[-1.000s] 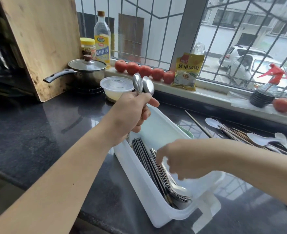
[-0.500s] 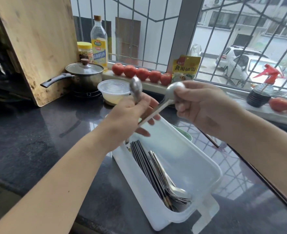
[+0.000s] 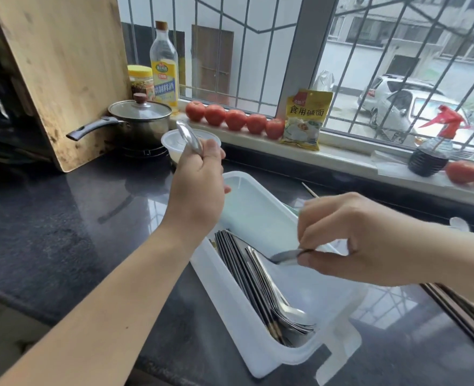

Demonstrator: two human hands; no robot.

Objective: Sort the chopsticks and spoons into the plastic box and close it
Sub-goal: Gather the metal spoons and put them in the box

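Dark, glossy stone counter (image 3: 63, 218) runs beneath a barred window, with a row of tomatoes (image 3: 234, 119) and a yellow packet (image 3: 305, 118) on the sill, a lidded pot (image 3: 141, 118) beside a leaning wooden board (image 3: 63, 65), and a spray bottle (image 3: 433, 146) at the right; a translucent plastic box (image 3: 230, 316) sits open on the counter, its long axis running from the near right corner away toward the window; inside it, dark chopsticks (image 3: 241, 268) lie lengthwise along the left wall, and steel spoons (image 3: 283, 299) lie just beside them with their bowls at the near end. The left hand (image 3: 199, 185) is raised above the box's far end, forearm reaching up from the lower left, fingers curled round a spoon (image 3: 188, 136) whose bowl stands upward; the right hand (image 3: 350, 238) comes in from the right over the box, back of the hand up, thumb and fingers pinching another spoon (image 3: 286, 256), which lies roughly level, crosswise to the box, its visible end pointing left; more chopsticks (image 3: 458, 310) lie on the counter at the right.
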